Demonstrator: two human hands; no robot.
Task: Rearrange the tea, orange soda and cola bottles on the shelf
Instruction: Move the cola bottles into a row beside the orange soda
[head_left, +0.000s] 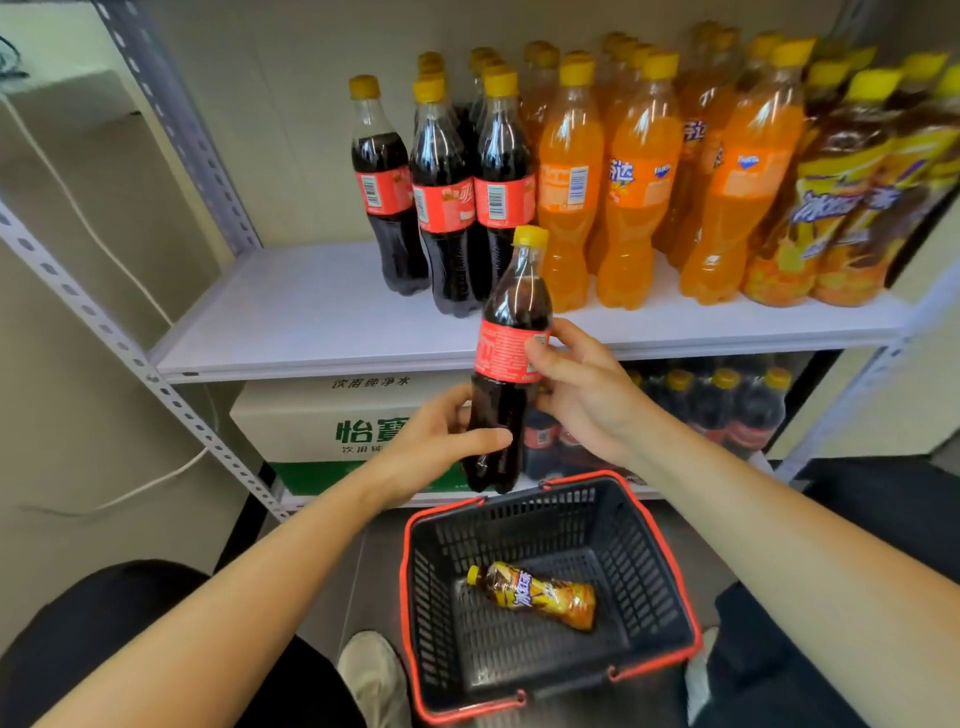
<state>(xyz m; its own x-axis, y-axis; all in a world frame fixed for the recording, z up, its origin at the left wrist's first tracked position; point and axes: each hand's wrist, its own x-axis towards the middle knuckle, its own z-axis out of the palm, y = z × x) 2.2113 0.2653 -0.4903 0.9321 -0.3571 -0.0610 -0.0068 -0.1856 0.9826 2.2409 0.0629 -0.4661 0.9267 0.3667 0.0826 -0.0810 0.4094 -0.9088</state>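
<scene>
Red-labelled cola bottle (501, 356), upright before the shelf (311, 306) edge: your left grip (436, 447) holds its lower body, your right grip (587, 395) holds the label band.

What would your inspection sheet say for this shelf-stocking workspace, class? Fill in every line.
Surface: white shelf, bare at its left part.
Job's things: cola bottles, orange soda bottles and tea bottles stand grouped left to right; held cola bottle upright before the shelf.
Clutter: one tea bottle lying in the basket on the floor.
Grippers: left hand grips the held cola bottle low; right hand grips its label.
Cables: white cable by the left wall.
Surroundings: cardboard box and cola pack on the lower shelf.
</scene>
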